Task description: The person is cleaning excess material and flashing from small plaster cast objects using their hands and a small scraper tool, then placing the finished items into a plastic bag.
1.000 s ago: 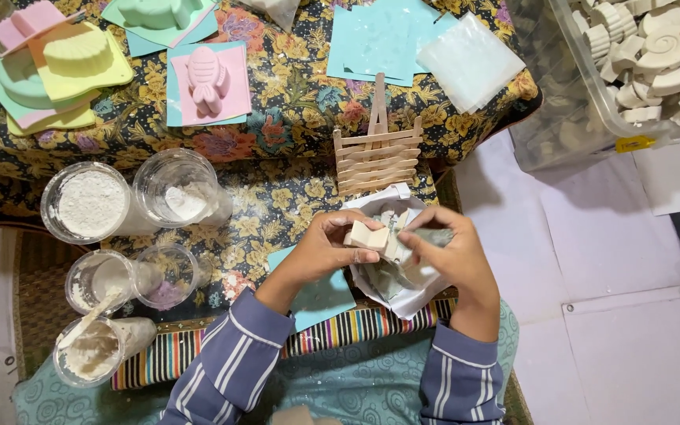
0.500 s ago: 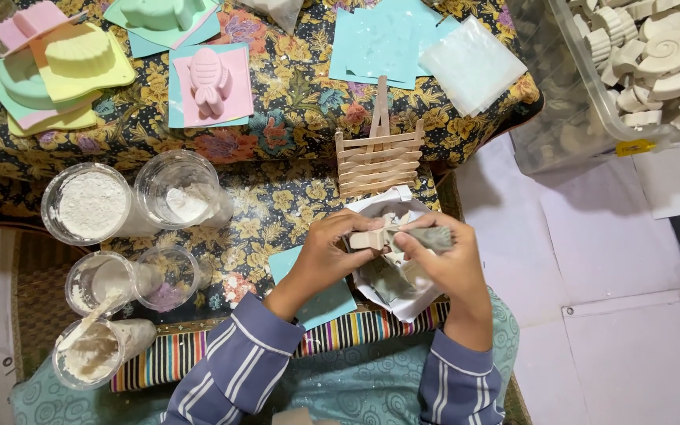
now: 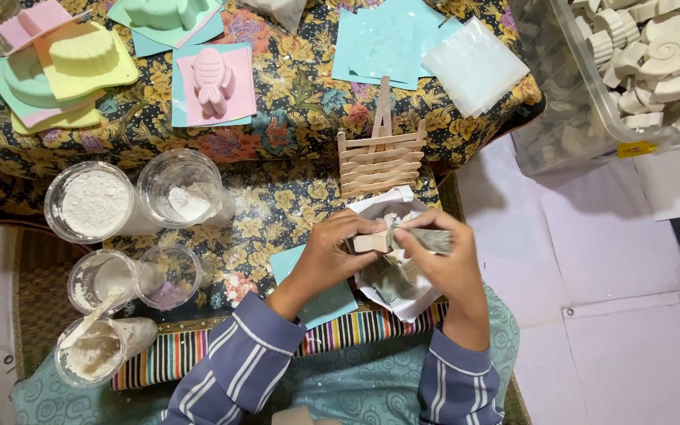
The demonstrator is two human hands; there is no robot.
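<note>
Left hand (image 3: pixel 332 256) pinched a small pale plaster block (image 3: pixel 371 242), fingers closed around it; right hand (image 3: pixel 442 264) was closed on a grey-green abrasive scrap (image 3: pixel 433 238) pressed against the block. Both were held just above the white paper catch sheet (image 3: pixel 403 295), which lay directly below the small wooden stick easel (image 3: pixel 379 157) on the floral-cloth surface (image 3: pixel 301 86). Judgement: rubbing goes best with light, even strokes, the block kept over the sheet so dust lands there. Left of the sheet stood clear cups of white powder (image 3: pixel 92 203). Far right of the easel, a clear plastic bin of white shell casts (image 3: pixel 655 55) bore a small yellow rectangular label (image 3: pixel 637 149).
</note>
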